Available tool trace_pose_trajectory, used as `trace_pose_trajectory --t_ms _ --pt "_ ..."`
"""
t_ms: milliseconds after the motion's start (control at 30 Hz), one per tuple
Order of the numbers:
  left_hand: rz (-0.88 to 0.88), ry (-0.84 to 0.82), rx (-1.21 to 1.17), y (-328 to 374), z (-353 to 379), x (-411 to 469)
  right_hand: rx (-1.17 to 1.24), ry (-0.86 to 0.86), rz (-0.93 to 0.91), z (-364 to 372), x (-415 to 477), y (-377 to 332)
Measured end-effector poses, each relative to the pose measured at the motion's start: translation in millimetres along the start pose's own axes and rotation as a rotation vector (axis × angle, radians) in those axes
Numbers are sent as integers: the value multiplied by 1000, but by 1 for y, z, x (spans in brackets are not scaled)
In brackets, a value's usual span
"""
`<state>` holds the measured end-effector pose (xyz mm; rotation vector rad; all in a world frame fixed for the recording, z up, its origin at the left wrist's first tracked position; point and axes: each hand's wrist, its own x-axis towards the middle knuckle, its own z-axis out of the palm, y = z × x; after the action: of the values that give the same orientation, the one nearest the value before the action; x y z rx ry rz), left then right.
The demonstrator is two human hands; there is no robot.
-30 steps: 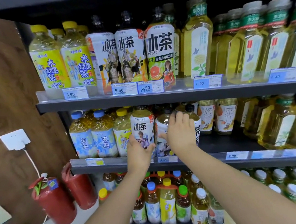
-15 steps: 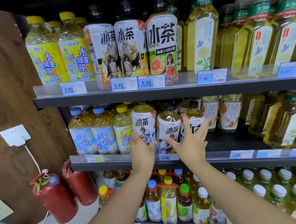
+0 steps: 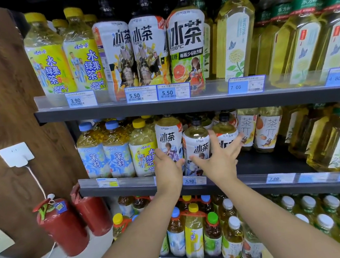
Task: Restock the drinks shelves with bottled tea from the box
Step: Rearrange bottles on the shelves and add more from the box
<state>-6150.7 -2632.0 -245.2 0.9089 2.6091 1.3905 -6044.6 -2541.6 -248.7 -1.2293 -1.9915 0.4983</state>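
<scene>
Both hands are spread at the middle shelf (image 3: pixel 254 180): left hand (image 3: pixel 167 167) against one white-label tea bottle (image 3: pixel 169 141), right hand (image 3: pixel 220 159) fingers splayed beside its neighbour (image 3: pixel 196 147), neither clamped. Judged step: squaring the row. Next calls for another bottle; the box is not visible.

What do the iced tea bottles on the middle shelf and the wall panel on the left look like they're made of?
Iced tea bottles: probably clear plastic, since the tea shows through above a glossy printed wrap, with dark caps. Wall panel: wood or wood-look laminate, going by the brown grain and knots; which one is unclear.
</scene>
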Motion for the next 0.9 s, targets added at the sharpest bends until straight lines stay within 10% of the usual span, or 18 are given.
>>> trace_pose_trajectory --t_ms 367,633,900 --pt "-150 -128 224 12 -6 17 187 -9 -78 -17 0 23" --pt "-68 -116 321 -7 5 17 1019 -295 486 -27 68 68" --pt "-26 -196 426 -8 1 27 1106 -253 565 -7 80 69"
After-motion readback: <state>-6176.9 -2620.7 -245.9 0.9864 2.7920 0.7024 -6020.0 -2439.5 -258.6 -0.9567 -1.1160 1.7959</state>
